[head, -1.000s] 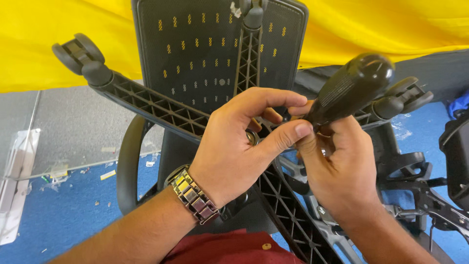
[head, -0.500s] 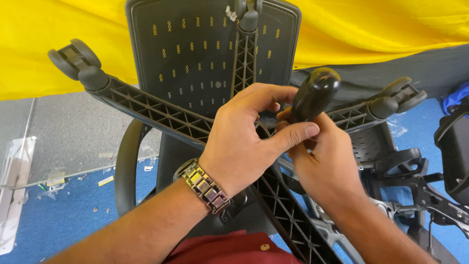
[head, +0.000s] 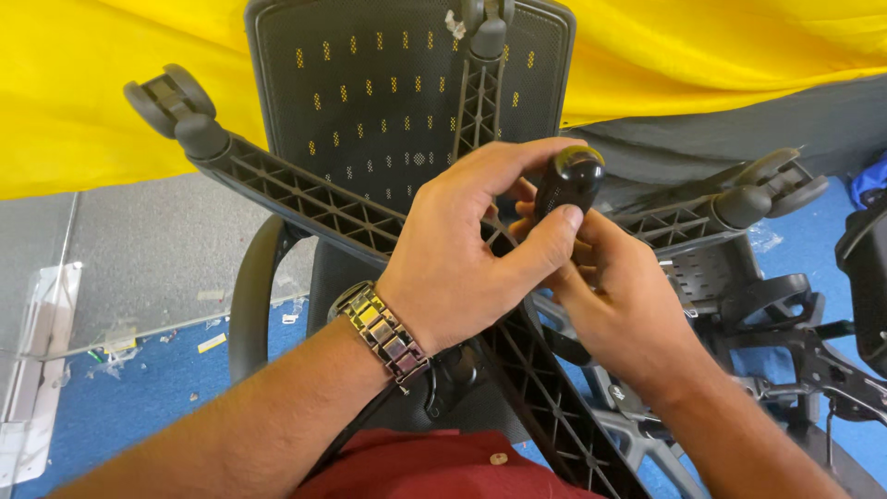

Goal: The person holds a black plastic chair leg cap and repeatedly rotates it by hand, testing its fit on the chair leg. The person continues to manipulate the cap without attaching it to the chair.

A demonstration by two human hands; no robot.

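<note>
Caster wheel [head: 568, 177], black and glossy, sits right at the hub of the upturned chair base [head: 305, 199], and we hold it between both hands directly in front of us, just above the point where the ribbed spokes meet. Our left hand [head: 471, 254] comes over from the left and curls around it, the thumb pressed against its near face and the fingers arched over the top; our right hand [head: 619, 310] comes up from below and to the right, fingers closed about the lower part, which is hidden, so we cannot tell whether a stem is already seated in anything. The wheel's long axis appears to run roughly upright, tilted a little away from us, with the rounded end uppermost. The left hand covers more of it and looks the nearer of the two; the right sits underneath, touching it. As for its look: a smooth rounded black shell with a bright highlight, matching the other casters at the spoke ends, one at the upper left [head: 176, 106], one at the top centre [head: 488, 23] and one at the right [head: 771, 189]. Behind the base stands a black mesh chair back [head: 370, 92] against yellow cloth [head: 83, 92], with a blue floor [head: 139, 388] beneath. A metal watch [head: 381, 330] circles our left wrist.
</note>
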